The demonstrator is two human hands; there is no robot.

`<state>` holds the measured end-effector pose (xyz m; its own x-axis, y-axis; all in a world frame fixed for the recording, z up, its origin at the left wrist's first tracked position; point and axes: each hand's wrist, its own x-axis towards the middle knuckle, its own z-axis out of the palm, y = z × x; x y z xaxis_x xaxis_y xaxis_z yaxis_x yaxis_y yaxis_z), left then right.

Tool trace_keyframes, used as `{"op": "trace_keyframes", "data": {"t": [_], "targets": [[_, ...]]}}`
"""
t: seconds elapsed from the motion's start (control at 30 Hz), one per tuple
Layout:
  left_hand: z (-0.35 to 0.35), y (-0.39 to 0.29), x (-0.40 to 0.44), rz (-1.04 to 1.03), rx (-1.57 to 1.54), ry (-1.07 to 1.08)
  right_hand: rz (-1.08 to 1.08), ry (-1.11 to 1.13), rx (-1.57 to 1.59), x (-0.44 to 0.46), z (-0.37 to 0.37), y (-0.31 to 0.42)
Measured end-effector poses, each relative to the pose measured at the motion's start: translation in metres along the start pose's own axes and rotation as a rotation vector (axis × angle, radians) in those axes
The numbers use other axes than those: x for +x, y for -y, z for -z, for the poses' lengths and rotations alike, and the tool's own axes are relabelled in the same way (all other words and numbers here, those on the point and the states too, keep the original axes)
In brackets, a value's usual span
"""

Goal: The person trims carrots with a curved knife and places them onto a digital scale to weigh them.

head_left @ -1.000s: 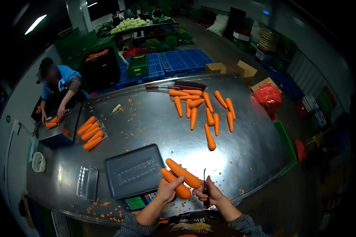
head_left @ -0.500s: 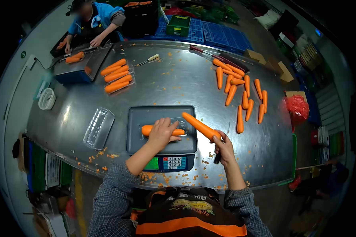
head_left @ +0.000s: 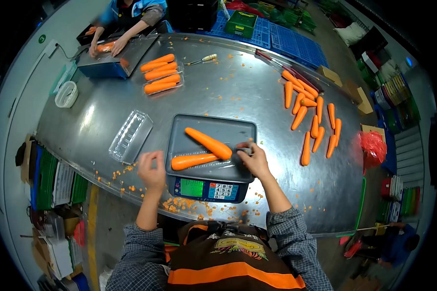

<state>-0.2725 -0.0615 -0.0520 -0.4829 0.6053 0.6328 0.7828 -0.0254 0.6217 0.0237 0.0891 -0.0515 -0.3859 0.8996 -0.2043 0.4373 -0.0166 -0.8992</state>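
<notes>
Two carrots lie on the grey scale tray (head_left: 211,123): one carrot (head_left: 194,161) lies along a clear plastic tray (head_left: 218,165), and a second carrot (head_left: 208,144) slants across it. My left hand (head_left: 152,169) hovers just left of the scale, fingers apart and holding nothing. Over the scale's right side is my right hand (head_left: 252,157), its fingers curled near the end of the second carrot; something small and dark shows at the fingers, too unclear to name. The scale's keypad and green display (head_left: 192,187) face me.
An empty clear tray (head_left: 131,137) lies left of the scale. Farther back are packed carrots (head_left: 160,75) and a peeler-like tool (head_left: 202,59). Several loose carrots (head_left: 306,148) lie at right. A co-worker's hands (head_left: 120,44) are at a metal box (head_left: 107,63), back left.
The second carrot has gone from my right hand onto the scale. My left hand has let go of the first carrot and moved left. The view has shifted, and the knife is no longer clearly visible.
</notes>
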Motion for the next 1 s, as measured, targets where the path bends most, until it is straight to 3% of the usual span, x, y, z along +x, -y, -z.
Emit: {"op": "trace_keyframes", "data": {"t": [0.03,0.07,0.33,0.6,1.0], "targets": [[0.011,0.009,-0.001,0.100,0.004,-0.058,-0.122,-0.078,0.078,-0.005,0.006,-0.001],[0.021,0.017,-0.003,0.199,0.009,-0.115,-0.033,-0.162,0.180,-0.005,0.009,-0.027],[0.037,0.036,0.006,0.433,-0.060,-0.201,-0.303,-0.335,0.329,-0.086,0.057,-0.083],[0.000,0.012,0.056,0.238,-0.171,-0.116,-0.467,-0.627,0.465,-0.184,0.082,-0.149],[-0.096,-0.062,0.112,0.001,-0.354,0.225,-0.562,-0.825,0.513,-0.269,0.074,-0.189]]}}
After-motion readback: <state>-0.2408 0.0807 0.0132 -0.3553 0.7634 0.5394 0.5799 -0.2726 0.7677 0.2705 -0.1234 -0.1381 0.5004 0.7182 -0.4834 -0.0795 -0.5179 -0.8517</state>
